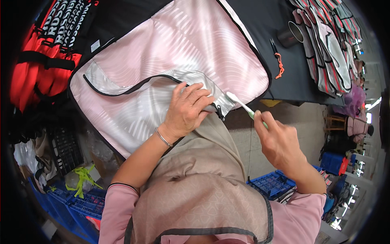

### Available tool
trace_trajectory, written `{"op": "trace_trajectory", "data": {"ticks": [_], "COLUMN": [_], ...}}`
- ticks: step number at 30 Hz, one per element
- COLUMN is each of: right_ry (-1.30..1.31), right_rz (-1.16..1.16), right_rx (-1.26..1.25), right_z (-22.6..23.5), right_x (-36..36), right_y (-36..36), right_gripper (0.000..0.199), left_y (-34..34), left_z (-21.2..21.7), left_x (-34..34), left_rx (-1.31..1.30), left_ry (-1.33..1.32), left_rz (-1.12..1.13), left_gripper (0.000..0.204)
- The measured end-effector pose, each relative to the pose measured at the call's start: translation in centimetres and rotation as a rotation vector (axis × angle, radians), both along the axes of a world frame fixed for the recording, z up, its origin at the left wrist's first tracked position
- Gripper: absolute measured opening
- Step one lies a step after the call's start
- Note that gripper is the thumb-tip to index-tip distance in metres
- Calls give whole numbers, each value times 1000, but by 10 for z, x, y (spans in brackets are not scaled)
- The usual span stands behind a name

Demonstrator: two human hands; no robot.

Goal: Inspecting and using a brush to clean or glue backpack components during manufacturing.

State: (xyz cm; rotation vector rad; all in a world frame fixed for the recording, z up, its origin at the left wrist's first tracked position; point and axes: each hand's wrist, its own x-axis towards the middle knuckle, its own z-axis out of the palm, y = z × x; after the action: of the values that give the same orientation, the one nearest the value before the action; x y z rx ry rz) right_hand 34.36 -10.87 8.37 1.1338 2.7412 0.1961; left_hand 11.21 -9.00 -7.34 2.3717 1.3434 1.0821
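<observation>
A pale pink and white patterned fabric piece with black-bound edges, perhaps a sewn bag or garment, hangs over the front of the dark table. My left hand is closed on its near fold, fingers bent over the cloth beside a black zipper pull. In my right hand is a toothbrush with a white head and a green handle. Its bristle end is at the fabric's lower right corner, just right of my left fingers; whether the bristles touch cannot be seen.
On the black table lie a small tool with an orange cord, a dark metal cup and striped grey fabric pieces. Red and black pieces are heaped at left. Blue crates stand below on both sides.
</observation>
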Motion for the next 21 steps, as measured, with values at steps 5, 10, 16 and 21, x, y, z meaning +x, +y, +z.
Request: {"op": "trace_trajectory", "data": {"ticks": [5, 10, 16, 21], "right_ry": [41, 86, 51, 45], "right_rz": [-28, -68, -20, -17], "right_rx": [23, -16, 36, 99], "right_z": [-18, -36, -29, -35], "right_x": [-7, -6, 12, 10], "right_y": [-3, -2, -27, -33], "right_gripper": [26, 52, 43, 44], "left_y": [5, 8, 5, 5], "left_z": [-11, -10, -17, -24], "left_x": [3, 3, 3, 1], "left_rx": [103, 173, 314, 350], "left_ry": [-126, -183, -91, -98], "left_rz": [-9, 12, 29, 1], "left_gripper": [41, 36, 33, 37]}}
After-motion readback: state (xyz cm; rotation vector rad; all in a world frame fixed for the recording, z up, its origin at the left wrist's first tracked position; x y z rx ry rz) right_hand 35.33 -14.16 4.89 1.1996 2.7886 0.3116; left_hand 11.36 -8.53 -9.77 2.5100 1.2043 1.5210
